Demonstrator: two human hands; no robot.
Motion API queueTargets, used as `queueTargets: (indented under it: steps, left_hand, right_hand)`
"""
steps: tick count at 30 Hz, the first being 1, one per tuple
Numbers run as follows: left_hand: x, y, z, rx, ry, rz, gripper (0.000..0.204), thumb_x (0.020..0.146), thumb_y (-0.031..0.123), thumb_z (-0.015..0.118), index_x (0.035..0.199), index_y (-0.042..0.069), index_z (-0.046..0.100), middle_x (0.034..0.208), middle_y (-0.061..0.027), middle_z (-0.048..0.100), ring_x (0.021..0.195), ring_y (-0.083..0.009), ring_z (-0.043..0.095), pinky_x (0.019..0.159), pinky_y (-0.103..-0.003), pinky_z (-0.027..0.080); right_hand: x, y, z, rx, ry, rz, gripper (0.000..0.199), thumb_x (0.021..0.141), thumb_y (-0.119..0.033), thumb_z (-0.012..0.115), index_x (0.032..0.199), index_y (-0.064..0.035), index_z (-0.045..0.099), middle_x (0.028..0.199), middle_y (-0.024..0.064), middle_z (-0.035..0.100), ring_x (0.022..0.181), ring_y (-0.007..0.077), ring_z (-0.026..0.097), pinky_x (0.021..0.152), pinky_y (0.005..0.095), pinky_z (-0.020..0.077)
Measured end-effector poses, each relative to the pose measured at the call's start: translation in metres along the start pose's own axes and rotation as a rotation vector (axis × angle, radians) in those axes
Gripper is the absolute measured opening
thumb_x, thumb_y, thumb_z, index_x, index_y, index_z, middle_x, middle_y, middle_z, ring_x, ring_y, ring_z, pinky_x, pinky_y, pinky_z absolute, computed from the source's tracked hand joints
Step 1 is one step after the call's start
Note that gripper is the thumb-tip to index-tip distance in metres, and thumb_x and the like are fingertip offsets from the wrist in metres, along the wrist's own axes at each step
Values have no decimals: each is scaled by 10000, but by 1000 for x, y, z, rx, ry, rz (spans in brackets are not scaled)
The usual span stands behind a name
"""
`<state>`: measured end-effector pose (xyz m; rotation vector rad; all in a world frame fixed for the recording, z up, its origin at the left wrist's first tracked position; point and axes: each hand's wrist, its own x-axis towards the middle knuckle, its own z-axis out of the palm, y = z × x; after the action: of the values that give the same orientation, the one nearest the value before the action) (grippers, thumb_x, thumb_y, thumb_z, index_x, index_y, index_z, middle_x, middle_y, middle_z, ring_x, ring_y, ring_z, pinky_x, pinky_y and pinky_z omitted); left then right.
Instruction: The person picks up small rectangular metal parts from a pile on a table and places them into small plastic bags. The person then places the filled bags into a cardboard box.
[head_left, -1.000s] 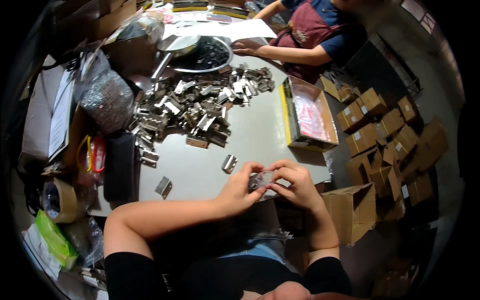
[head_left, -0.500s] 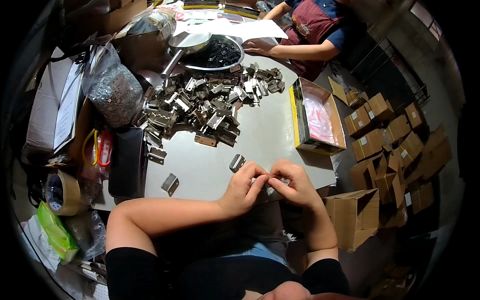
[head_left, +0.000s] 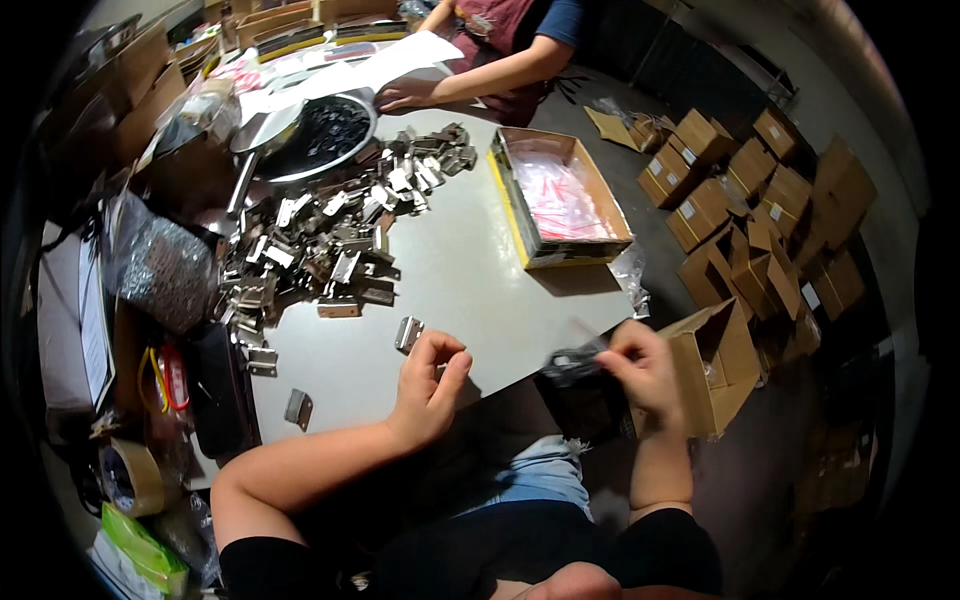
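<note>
Head view, looking down: your left hand (head_left: 432, 385) sits at the near edge of the counter (head_left: 470, 270), fingers curled in toward the thumb in a narrow pinch; whether anything small sits in that pinch cannot be told. Your right hand (head_left: 640, 370) is off the counter's edge, over your lap, its fingers closed on a small clear plastic bag (head_left: 572, 362) with dark contents. The two hands are well apart. A single metal bracket (head_left: 408, 333) lies on the counter just beside your left hand, and another bracket (head_left: 297, 407) lies farther to your left, near your forearm. A large heap of like metal brackets (head_left: 330, 235) spreads across the counter's far left portion. An open cardboard box (head_left: 560, 195) holding pink-tinted bags rests on the counter's right side. Just to the right of your right hand stands a small open carton (head_left: 715, 365). At the far end, another person's hand (head_left: 400, 95) rests beside a round metal bowl (head_left: 320, 135) of dark parts.
</note>
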<state>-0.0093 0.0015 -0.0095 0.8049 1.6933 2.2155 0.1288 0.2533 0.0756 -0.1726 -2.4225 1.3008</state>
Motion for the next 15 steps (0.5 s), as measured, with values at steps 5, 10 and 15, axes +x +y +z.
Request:
queueTargets:
  steps: [5, 10, 15]
  left_hand:
    - [-2, 13, 1, 185, -175, 230, 151, 873, 43, 637, 982, 1, 540, 899, -127, 570, 801, -241, 586, 731, -313, 478]
    - [-7, 14, 2, 255, -449, 351, 183, 838, 3, 659, 990, 10, 557, 884, -134, 576, 764, -271, 592, 702, -353, 485]
    - [-17, 4, 5, 396, -843, 756, 214, 845, 148, 616, 1011, 21, 572, 898, -103, 583, 797, -281, 588, 713, -403, 484]
  right_hand:
    - [-65, 6, -108, -594, 585, 157, 202, 825, -51, 684, 728, -28, 509, 674, 20, 459, 620, 103, 424, 548, 281, 351]
    - [-31, 37, -99, -818, 666, 79, 129, 846, -88, 661, 812, 8, 582, 760, 119, 562, 651, 245, 533, 614, 341, 435]
    - [49, -6, 63, -443, -143, -299, 253, 742, -74, 694, 994, -53, 678, 1069, 139, 619, 1053, 329, 561, 948, 413, 431]
